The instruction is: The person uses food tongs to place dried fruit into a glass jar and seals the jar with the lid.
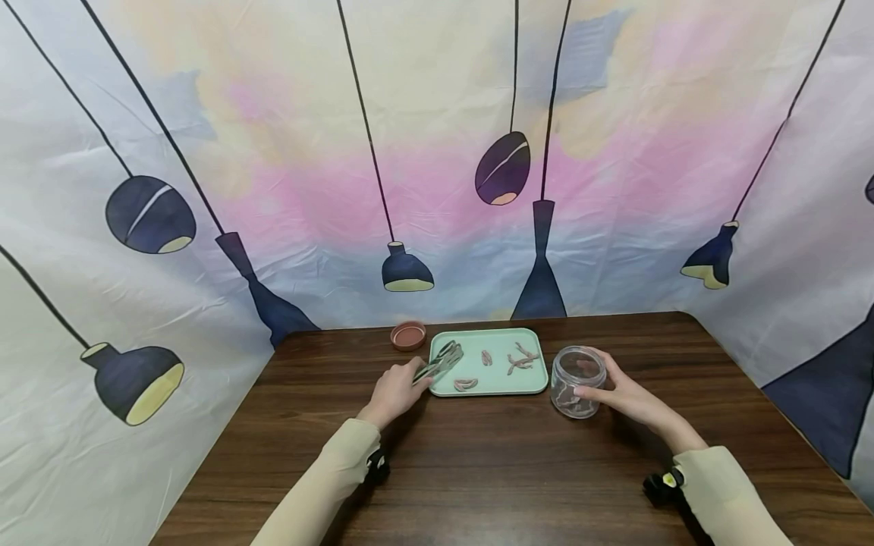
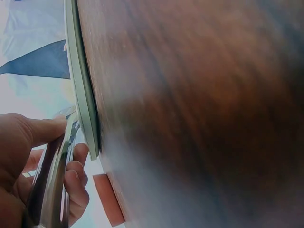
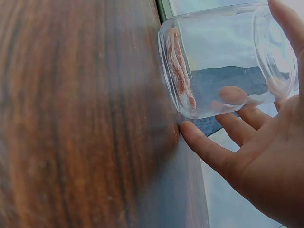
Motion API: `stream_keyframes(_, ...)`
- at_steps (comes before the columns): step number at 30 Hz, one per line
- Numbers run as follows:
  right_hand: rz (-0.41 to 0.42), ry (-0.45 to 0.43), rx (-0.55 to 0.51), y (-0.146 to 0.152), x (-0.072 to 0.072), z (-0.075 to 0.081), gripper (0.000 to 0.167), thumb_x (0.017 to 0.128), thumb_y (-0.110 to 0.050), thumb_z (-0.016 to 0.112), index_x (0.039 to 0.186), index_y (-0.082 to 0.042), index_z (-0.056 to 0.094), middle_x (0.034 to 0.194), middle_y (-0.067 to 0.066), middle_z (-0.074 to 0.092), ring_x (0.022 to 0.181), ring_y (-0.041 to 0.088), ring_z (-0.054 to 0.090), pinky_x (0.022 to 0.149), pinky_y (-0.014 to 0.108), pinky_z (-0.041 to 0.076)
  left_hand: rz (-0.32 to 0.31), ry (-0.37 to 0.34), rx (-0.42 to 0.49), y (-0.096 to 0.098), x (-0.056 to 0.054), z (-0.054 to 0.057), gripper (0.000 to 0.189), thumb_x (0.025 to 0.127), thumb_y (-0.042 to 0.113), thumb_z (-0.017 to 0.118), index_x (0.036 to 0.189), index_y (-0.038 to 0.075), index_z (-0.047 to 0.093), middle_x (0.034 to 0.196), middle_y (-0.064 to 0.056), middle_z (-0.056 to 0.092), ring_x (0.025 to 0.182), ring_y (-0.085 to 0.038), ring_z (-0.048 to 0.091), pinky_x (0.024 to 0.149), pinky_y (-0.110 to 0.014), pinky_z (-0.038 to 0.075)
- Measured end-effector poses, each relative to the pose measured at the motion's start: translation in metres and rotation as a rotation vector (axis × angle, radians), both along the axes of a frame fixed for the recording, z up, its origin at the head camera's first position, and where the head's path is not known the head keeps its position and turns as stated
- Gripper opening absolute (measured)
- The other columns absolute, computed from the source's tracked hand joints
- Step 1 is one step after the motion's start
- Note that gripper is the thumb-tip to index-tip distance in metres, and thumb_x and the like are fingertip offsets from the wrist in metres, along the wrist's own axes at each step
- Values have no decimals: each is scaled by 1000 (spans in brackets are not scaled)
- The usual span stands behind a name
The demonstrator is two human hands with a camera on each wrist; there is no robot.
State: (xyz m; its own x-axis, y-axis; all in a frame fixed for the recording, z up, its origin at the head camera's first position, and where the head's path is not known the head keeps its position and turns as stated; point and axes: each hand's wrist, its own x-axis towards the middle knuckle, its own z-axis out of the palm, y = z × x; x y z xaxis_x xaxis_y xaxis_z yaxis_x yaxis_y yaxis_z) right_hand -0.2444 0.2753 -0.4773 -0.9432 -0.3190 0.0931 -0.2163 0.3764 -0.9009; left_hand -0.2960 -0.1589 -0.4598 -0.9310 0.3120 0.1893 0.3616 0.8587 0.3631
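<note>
Left hand: the left hand (image 1: 396,393) is gripping metal tongs (image 1: 445,359), thumb and fingers clamped round their arms.
Tong tips: they are hovering over or resting on the left end of the tray; I cannot tell which, nor whether they are pinching anything.
Right hand: the right hand (image 1: 628,390) is curling thumb and fingers round the jar (image 1: 570,388), holding it on the worktop (image 1: 478,470) just beside the tray's right end.
Strips: several strips (image 1: 522,362) are lying on the tray (image 1: 501,385), apart from those tongs; at least one more is resting on the jar's bottom.
Step in hand: the person seems to be moving strips into the jar, with some already inside.
Next move: it is probably calling for the tongs to close on a strip while the jar is being kept steady.
Materials: the jar is showing clear, smooth, rounded walls and an open mouth; the tongs are gleaming; the strips are looking thin, wrinkled, brownish-pink, some curved.
Tray and lid: the pale green tray is showing rounded corners; a shallow, round, reddish lid (image 1: 408,335) is lying near its far left corner.
</note>
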Motion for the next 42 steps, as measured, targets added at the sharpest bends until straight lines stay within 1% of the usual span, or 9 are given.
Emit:
stream_keyframes(4,5,1,8,0,1,1,84,98,-26,68,160,-13,13,156,27,30,144,49,25,103,67,32,6,-1,24,-2,1,1,34,99,28,68,125,6,63,77,-5,61,57,-18,50,52,-36,39)
stream_keyframes(10,7,7,1,-1,2,2,84,98,-25,68,160,-13,13,156,28,29,144,49,25,103,67,33,-7,31,38,-5,1,3,33,99,28,68,125,8,64,81,-5,65,58,-16,53,54,-36,41)
stream_keyframes(16,8,-1,-6,-1,2,1,83,98,-26,68,160,-14,14,156,27,28,144,49,25,104,67,32,-15,45,67,-6,2,13,35,99,27,68,126,6,63,68,-1,58,49,-15,47,49,-33,36)
stream_keyframes(21,5,-3,-6,-1,1,1,83,98,-27,69,160,-15,14,157,27,28,144,48,25,104,67,32,8,74,47,-7,0,21,32,99,28,68,123,8,62,68,1,55,50,-14,46,49,-32,35)
stream_keyframes(27,5,8,-3,-1,2,1,84,98,-25,69,160,-14,13,156,28,29,144,50,24,103,68,32,24,91,45,-11,-2,35,31,99,31,67,117,8,62,68,-2,53,51,-16,46,48,-32,35)
stream_keyframes(31,0,-2,-6,-2,2,1,84,98,-26,69,160,-15,14,157,27,29,144,49,24,104,68,32,34,97,63,-13,-3,46,34,99,33,66,123,9,62,69,-2,55,49,-16,46,47,-32,36)
stream_keyframes(35,1,-7,-9,-2,1,-1,83,98,-27,69,159,-13,14,157,28,29,144,48,25,105,66,32,34,109,77,-14,-4,58,37,100,31,66,131,11,61,74,-2,61,51,-16,50,48,-33,39)
stream_keyframes(39,-6,-5,1,-2,0,-2,83,98,-28,69,159,-14,14,156,27,29,144,48,25,104,67,31,45,144,72,-15,-7,70,35,100,30,66,130,13,62,82,-6,67,56,-18,53,53,-36,43)
stream_keyframes(42,-14,-5,5,-2,1,-1,83,98,-28,69,160,-16,15,156,27,29,145,49,24,104,68,30,52,168,63,-16,-10,80,32,100,30,66,127,12,63,79,-6,66,56,-20,52,53,-37,42)
